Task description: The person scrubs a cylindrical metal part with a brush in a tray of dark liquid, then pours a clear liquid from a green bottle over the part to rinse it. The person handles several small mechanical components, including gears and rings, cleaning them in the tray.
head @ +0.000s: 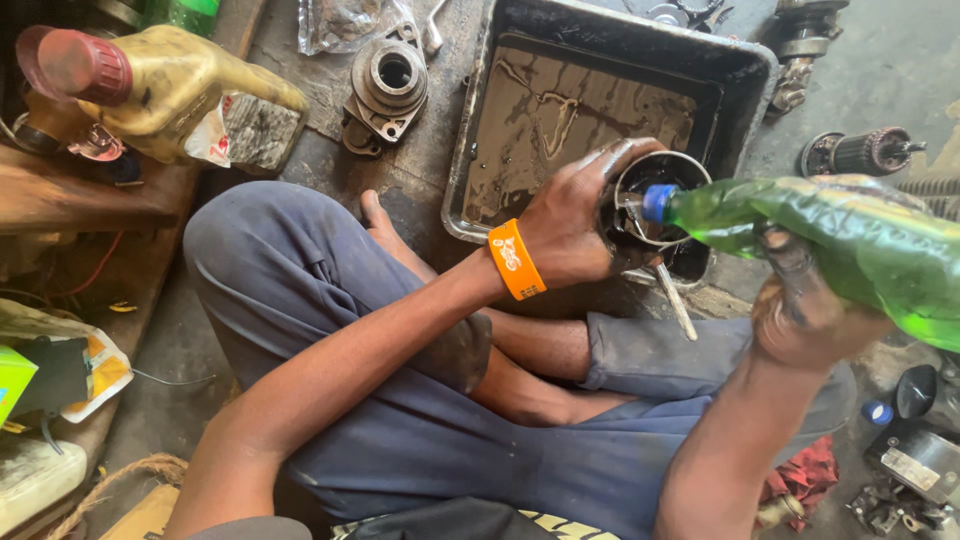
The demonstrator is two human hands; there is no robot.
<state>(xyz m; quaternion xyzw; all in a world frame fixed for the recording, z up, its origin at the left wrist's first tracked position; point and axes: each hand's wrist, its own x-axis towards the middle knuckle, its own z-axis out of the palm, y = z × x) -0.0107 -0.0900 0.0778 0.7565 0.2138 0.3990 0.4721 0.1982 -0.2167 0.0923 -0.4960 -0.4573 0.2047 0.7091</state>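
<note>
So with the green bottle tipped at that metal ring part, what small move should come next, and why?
Probably a gentle squeeze of the green bottle by the right hand. Its blue nozzle already points into the round metal housing, which the left hand steadies over the black oily tray, so any runoff should land in the tray.

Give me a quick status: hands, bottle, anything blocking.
Left hand grips round metal housing over oily black tray. Right hand holds green plastic bottle, blue nozzle at housing mouth. Nothing in the way.
</note>
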